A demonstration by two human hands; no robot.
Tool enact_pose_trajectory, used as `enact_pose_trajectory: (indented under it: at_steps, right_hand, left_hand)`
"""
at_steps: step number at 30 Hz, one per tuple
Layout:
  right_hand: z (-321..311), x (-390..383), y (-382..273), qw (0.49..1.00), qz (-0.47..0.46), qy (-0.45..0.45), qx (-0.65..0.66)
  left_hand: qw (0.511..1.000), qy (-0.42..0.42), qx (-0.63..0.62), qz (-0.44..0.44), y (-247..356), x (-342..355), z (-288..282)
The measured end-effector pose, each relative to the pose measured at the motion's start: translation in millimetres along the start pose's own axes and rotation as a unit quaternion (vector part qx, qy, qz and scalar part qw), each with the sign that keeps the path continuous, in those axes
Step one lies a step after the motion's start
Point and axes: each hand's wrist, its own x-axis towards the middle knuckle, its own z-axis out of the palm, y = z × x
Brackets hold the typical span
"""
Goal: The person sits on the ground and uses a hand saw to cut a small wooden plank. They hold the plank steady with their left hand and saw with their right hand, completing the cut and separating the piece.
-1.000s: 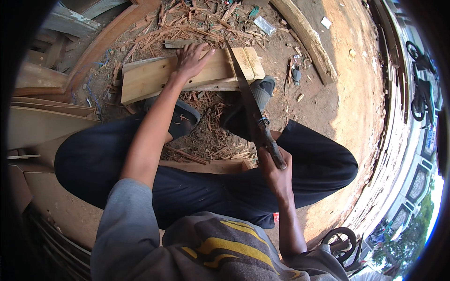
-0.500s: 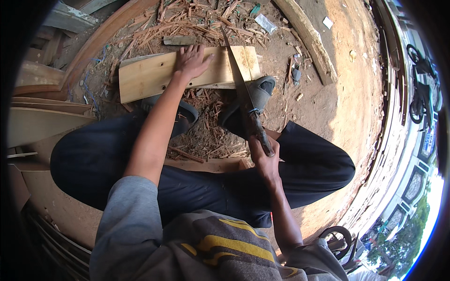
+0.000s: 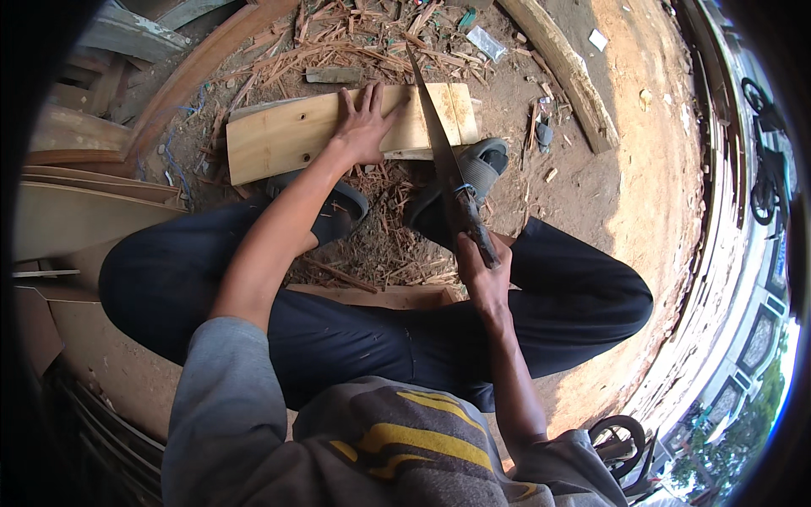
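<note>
A pale wooden plank (image 3: 274, 133) with a few dark knots lies crosswise in front of me, over another board that shows along its edges. My left hand (image 3: 363, 135) rests flat on it, fingers spread. In my right hand (image 3: 487, 272) is the dark handle of a handsaw (image 3: 441, 144); its long blade points away from me and crosses the plank near its right end. To the right of the blade, a thin dark line runs across the wood. Whether the teeth are in the wood I cannot tell.
My sandalled feet (image 3: 483, 165) are close under the plank's near edge. Wood splinters (image 3: 363, 42) litter the ground beyond it. A weathered beam (image 3: 562, 76) lies at the far right, and curved timber (image 3: 182, 84) and boards (image 3: 89, 224) are stacked on the left.
My left hand has shifted slightly right and nearer to me on the plank, its fingers spread wider. The saw has slid a little away from me. The whole view has shifted slightly.
</note>
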Motion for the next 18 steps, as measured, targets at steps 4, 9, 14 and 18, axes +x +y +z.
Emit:
enact_pose_trajectory:
  at_steps: [4,9,14,18]
  right_hand:
    - [1.3,1.8,1.5,0.999,-0.045,0.01,-0.013]
    - [-7.9,-11.4,-7.3,0.999,-0.037,0.007,0.027]
    - [-13.9,-21.9,-5.1,0.998,-0.056,0.026,0.02]
    - [-13.5,-19.9,-4.8,0.997,-0.06,0.048,0.006]
  left_hand:
    - [0.993,-0.026,-0.11,0.035,-12.0,4.0,-16.2]
    - [0.988,-0.056,-0.144,0.029,-12.1,7.2,-23.6]
    - [0.984,-0.012,-0.165,0.065,-8.6,-1.1,-27.5]
    - [0.98,0.018,-0.172,0.1,-9.7,-3.3,-28.1]
